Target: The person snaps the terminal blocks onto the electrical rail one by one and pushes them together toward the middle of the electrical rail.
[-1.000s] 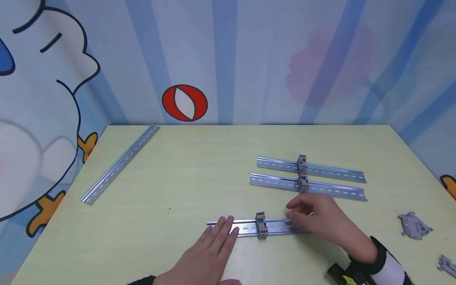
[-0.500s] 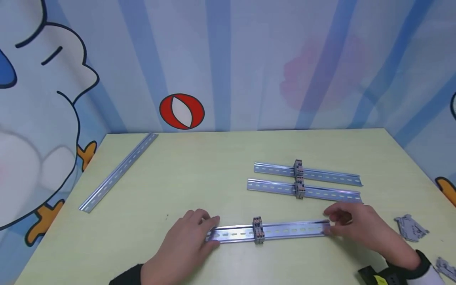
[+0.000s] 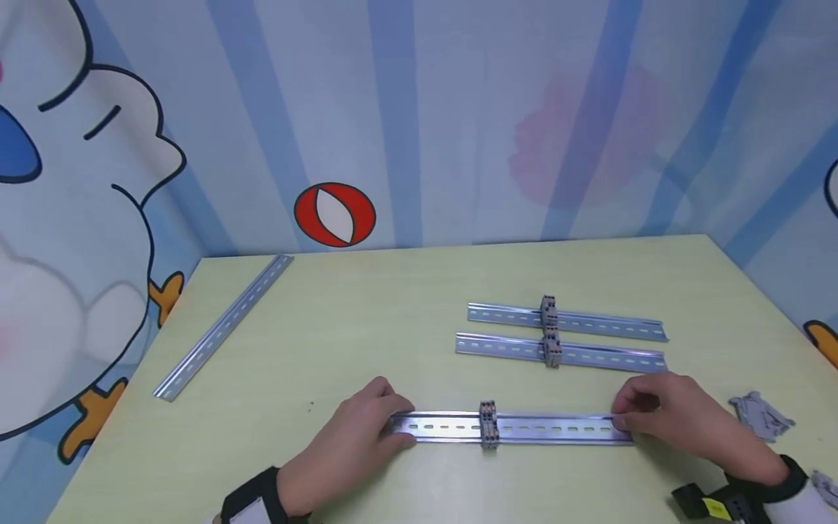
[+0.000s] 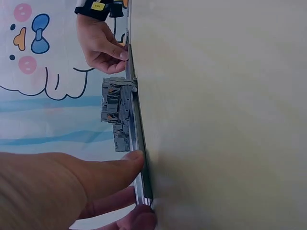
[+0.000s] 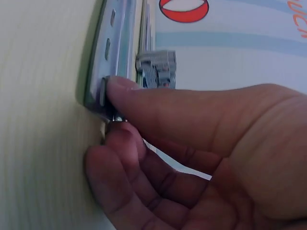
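A slotted metal DIN rail [image 3: 563,429] lies crosswise at the front of the table. Near its middle a small group of grey terminal blocks [image 3: 488,425] is mounted upright across it. My left hand [image 3: 353,433] grips the rail's left end, thumb on the near edge and fingers on the far side. At the other end my right hand [image 3: 684,422] pinches the rail; in the right wrist view its thumb [image 5: 129,98] lies on the slotted face and curled fingers sit around the end. The left wrist view shows the rail [image 4: 139,132] edge-on, with the left thumb against its side.
Behind, two more DIN rails, a rear one [image 3: 609,325] and a nearer one [image 3: 609,356], lie parallel, each carrying terminal blocks [image 3: 552,348]. A bare rail [image 3: 222,329] slants at the left. Grey flat plastic pieces [image 3: 761,416] lie at right. A printed backdrop [image 3: 445,124] stands behind the table.
My left hand went from lying flat over the rail's left end to gripping that end. My right hand slid rightward along the rail to its right end. The rail now lies straighter across.
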`<state>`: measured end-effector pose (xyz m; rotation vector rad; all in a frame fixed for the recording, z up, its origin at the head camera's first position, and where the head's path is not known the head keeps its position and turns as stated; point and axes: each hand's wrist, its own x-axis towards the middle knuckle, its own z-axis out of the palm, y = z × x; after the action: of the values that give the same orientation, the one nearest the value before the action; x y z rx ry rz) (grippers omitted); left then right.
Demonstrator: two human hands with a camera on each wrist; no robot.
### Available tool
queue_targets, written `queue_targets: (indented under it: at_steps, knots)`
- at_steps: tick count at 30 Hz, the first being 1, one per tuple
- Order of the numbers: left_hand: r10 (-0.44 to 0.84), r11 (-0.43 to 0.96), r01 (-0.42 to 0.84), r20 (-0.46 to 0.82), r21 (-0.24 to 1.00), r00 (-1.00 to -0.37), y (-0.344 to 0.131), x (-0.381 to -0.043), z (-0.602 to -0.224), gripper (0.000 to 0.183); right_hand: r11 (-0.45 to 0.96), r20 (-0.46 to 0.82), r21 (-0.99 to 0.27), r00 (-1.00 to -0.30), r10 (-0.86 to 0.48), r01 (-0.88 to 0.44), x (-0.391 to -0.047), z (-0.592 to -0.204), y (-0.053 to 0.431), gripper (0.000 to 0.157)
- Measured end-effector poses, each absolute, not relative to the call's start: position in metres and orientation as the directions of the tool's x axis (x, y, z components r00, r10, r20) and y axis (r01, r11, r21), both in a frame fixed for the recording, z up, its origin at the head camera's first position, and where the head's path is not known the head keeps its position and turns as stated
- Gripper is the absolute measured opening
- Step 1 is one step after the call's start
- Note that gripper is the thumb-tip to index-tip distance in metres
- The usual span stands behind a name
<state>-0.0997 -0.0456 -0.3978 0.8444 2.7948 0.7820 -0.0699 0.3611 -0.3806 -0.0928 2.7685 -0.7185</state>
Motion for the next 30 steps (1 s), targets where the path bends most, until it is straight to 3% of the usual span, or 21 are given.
queue_targets:
  at_steps: [13,30]
  knots:
    - [0.655,0.647,0.551,-0.014,0.527,-0.756,0.013,-0.144,-0.395,0.032,0.854,-0.298,-0.454,-0.947,0.124,0.254,-0.072,-0.38,0.412,0.013]
    - [0.665,0.597,0.596,0.085,0.538,-0.742,0.034,-0.174,-0.4,0.027,0.823,-0.086,-0.496,-0.959,0.27,0.276,-0.077,-0.395,0.415,0.02]
